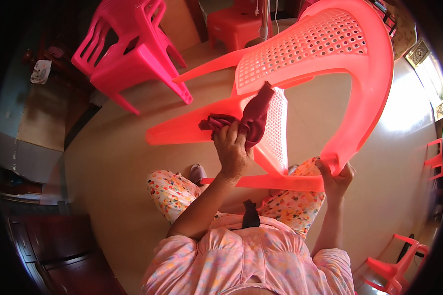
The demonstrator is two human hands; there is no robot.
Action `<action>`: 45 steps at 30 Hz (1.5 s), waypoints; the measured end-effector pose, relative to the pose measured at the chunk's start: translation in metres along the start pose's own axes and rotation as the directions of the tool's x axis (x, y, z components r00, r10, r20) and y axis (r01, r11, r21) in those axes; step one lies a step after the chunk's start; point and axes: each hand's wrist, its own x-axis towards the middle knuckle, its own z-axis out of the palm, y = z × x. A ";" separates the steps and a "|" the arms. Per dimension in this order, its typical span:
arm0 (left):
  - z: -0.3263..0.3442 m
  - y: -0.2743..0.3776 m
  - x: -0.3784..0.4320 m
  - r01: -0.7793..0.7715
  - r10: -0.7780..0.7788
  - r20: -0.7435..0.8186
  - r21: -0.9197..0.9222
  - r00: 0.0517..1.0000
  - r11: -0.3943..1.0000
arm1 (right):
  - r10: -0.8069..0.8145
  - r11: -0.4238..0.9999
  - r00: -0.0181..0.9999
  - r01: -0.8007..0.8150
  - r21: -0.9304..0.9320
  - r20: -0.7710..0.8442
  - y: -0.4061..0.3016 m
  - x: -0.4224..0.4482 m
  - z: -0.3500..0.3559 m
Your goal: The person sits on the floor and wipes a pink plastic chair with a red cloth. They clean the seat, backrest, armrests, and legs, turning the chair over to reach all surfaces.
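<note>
A coral-red plastic armchair is tipped over in front of me, its legs pointing to the left. Holes pierce its backrest in a lattice, and a similar pattern covers the seat. Bunched in my left hand is a dark maroon cloth, held at the chair's underside and seat edge; whether it presses on the plastic is hard to tell. My right hand grips the chair frame where the armrest meets a front leg. The lower part of the chair lies across my knees.
A bright pink plastic chair stands at the upper left. Behind is a red plastic seat beside a metal pole. More red chairs are at the right edge. A dark wooden cabinet is at the lower left.
</note>
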 end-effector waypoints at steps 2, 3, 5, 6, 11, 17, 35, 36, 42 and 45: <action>0.000 -0.005 0.001 -0.027 0.027 -0.004 -0.040 1.000 0.999 | 0.002 1.000 1.000 -0.002 0.016 0.002 -0.004 0.003 0.001; -0.001 -0.008 0.001 -0.042 0.042 -0.005 -0.003 0.999 0.999 | 0.002 1.000 1.000 -0.002 0.022 0.003 -0.006 0.003 0.001; -0.001 -0.010 0.000 -0.054 0.054 0.002 0.011 0.999 0.998 | 0.018 1.000 0.999 -0.019 0.007 0.042 -0.004 0.002 0.000; -0.001 -0.011 0.000 -0.060 0.060 -0.004 0.013 0.998 0.998 | 0.023 1.000 0.998 -0.024 0.002 0.060 -0.004 0.002 -0.001; -0.001 -0.015 0.002 -0.079 0.080 -0.029 0.045 0.996 0.996 | 0.002 0.989 0.991 0.018 -0.148 0.132 0.002 -0.004 -0.009; -0.003 -0.014 0.003 -0.055 0.057 -0.034 0.058 0.998 0.997 | 0.282 0.958 0.923 -0.256 -0.129 0.262 0.073 -0.048 -0.032; 0.002 -0.036 0.028 -0.037 0.044 -0.085 0.085 0.995 0.996 | 0.133 0.991 0.988 -0.135 0.017 0.082 0.066 -0.057 0.003; 0.002 -0.038 0.029 -0.034 0.042 -0.092 0.091 0.995 0.995 | 0.168 0.984 0.982 -0.172 0.037 0.091 0.060 -0.057 0.006; 0.028 -0.035 0.016 -0.003 -0.005 -0.174 -0.041 0.985 0.999 | 0.126 0.992 0.985 -0.125 -0.011 0.122 0.035 -0.047 0.018; 0.051 -0.028 -0.013 0.014 -0.027 -0.118 -0.108 0.993 0.994 | 0.107 0.994 0.988 -0.108 0.006 0.109 0.032 -0.039 0.022</action>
